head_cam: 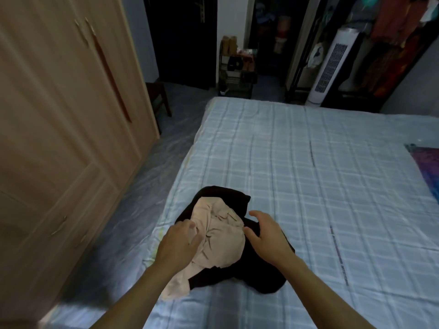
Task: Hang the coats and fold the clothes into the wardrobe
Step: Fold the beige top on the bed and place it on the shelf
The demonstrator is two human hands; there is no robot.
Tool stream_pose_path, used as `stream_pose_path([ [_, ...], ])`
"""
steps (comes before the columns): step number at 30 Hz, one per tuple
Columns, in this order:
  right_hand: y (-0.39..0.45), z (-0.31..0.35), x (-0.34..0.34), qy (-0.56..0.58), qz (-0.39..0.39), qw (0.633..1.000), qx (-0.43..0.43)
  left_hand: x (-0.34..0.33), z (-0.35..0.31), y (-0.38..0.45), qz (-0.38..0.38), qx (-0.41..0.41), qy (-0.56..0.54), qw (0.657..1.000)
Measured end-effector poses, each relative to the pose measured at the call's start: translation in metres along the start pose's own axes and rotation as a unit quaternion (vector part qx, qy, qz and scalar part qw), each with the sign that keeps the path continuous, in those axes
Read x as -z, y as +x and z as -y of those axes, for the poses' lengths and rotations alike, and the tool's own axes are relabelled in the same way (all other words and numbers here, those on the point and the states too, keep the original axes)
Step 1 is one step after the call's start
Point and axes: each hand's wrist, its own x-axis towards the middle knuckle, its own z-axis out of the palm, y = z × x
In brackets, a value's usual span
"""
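Two bare forearms reach in from the bottom edge toward a clothes pile on the bed (308,162). Left hand (178,241) is closed, fingers bunched into the left side of the pale pink garment (221,236). Right hand (266,236) is spread open, palm down, fingertips at the pink garment's right edge, resting on the black garment (261,276), not gripping anything. Pink garment lies crumpled on top of the black one; a pink tail hangs toward the bed's near-left edge. Pile sits near the bed's left edge, close to the camera.

Bed has a light blue plaid sheet, mostly bare. At the bed's right edge, a purple patterned fabric (427,167), cut off by the frame. Left of the bed, a strip of grey floor (142,186) with a wrinkled shiny look, then the light wood wardrobe (59,115), doors shut, a dark red strip at the door seam. Past the bed's far end: white tower fan (332,65), small shoe rack (237,72), dark doorway (183,39), hanging clothes (392,32) at the far right. A dark stool (159,96) stands by the wardrobe's far corner.

Room is dim; rack contents and hanging clothes are hard to make out. Garment types can't be told. Wardrobe is blurred.
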Motion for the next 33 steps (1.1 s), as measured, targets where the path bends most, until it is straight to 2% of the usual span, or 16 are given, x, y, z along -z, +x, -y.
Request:
stream_pose_path([
  [5,0.033,-0.024,-0.033,-0.001,0.046,0.999,-0.026,-0.029,0.036,0.026,0.047,0.022,-0.020,0.998],
  [10,0.066,-0.055,-0.078,-0.015,0.133,0.988,-0.073,-0.071,0.070,0.046,0.111,0.054,-0.026,0.992],
  [16,0.110,-0.082,-0.122,-0.067,0.150,0.979,-0.122,-0.113,0.103,0.069,0.178,0.129,0.009,0.975],
  [20,0.121,-0.093,-0.150,-0.128,0.209,0.966,-0.085,-0.140,0.114,0.076,0.225,0.165,0.096,0.955],
  [22,0.122,-0.102,-0.161,-0.150,0.211,0.963,-0.076,-0.148,0.115,0.076,0.202,0.159,0.117,0.959],
  [27,0.120,-0.108,-0.172,-0.152,0.141,0.976,-0.063,-0.147,0.113,0.071,0.130,0.121,0.113,0.978],
  [30,0.125,-0.108,-0.168,-0.120,0.139,0.980,-0.076,-0.143,0.109,0.069,0.098,0.122,0.007,0.988],
  [33,0.125,-0.105,-0.156,-0.055,0.117,0.984,-0.121,-0.130,0.099,0.070,0.067,0.161,-0.124,0.977],
])
